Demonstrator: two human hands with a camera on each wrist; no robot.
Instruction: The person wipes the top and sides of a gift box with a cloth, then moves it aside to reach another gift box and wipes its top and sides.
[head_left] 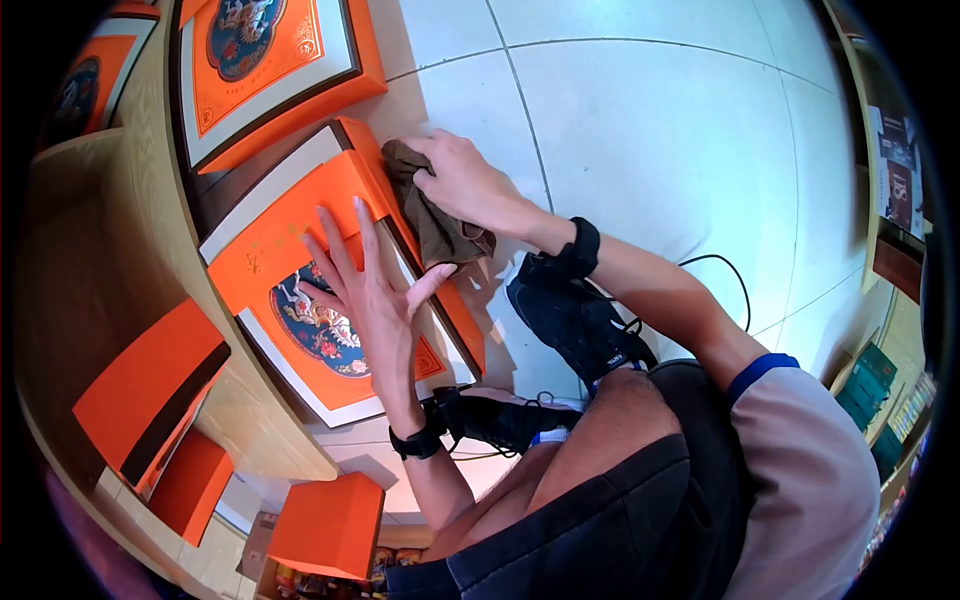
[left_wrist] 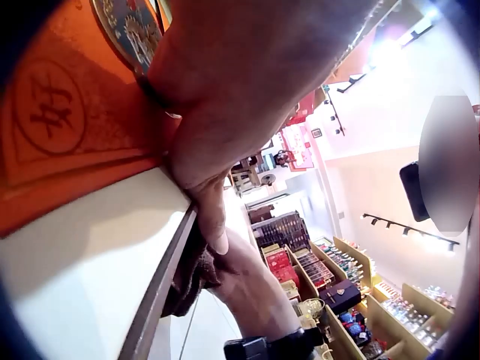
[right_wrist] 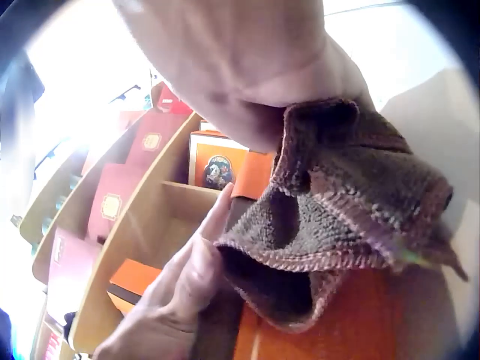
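An orange and white gift box (head_left: 250,225) with a blue floral emblem lies in front of me in the head view. My left hand (head_left: 370,290) rests on its top with fingers spread, the thumb at the box's near long edge. In my right hand (head_left: 465,185) is a bunched brown cloth (head_left: 440,225), held against the orange side of the box. The right wrist view shows the cloth (right_wrist: 352,202) hanging in loose folds below the right hand (right_wrist: 255,67), over the orange side.
Another orange gift box (head_left: 270,70) lies beyond this one. Wooden shelving (head_left: 150,200) runs along the left, with an orange box (head_left: 155,390) in it. An orange carton (head_left: 328,525) stands nearer me. White floor tiles (head_left: 650,130) spread to the right; a shoe (head_left: 570,315) is close to the box.
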